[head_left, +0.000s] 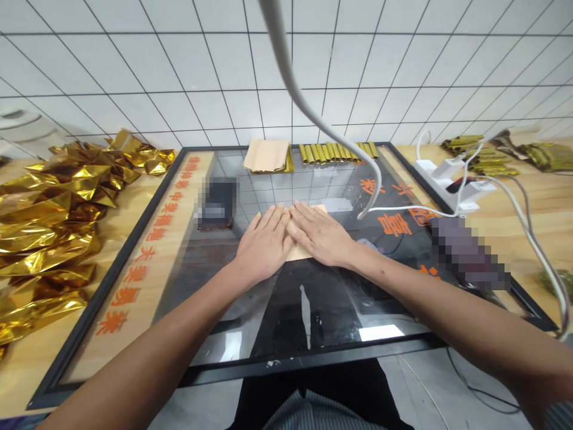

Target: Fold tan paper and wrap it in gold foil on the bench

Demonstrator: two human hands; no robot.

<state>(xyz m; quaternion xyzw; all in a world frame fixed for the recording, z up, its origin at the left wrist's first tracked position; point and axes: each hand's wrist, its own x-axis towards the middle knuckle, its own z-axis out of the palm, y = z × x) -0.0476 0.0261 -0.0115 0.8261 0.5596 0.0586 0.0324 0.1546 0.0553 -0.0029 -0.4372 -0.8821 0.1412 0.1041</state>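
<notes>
My left hand [263, 243] and my right hand [323, 236] lie flat, side by side, over a sheet of tan paper [297, 254]. Their fingers point away from me and meet near the middle, the right thumb close against the left hand. Most of the sheet is hidden under my palms; only its near edge and a far corner show. Neither hand grips anything. Beneath the paper is a dark glass panel [215, 269] with a black frame and orange lettering. A stack of tan paper sheets [266, 154] and a row of gold paper rolls [331, 153] sit along its far edge.
Folded gold foil pieces [49, 239] spread over the wooden table at the left. A blurred-out dark phone-like object [218, 203] lies on the glass; another [468, 254] rests at the right. A white cable [308, 113] hangs in front, near a power strip [443, 179].
</notes>
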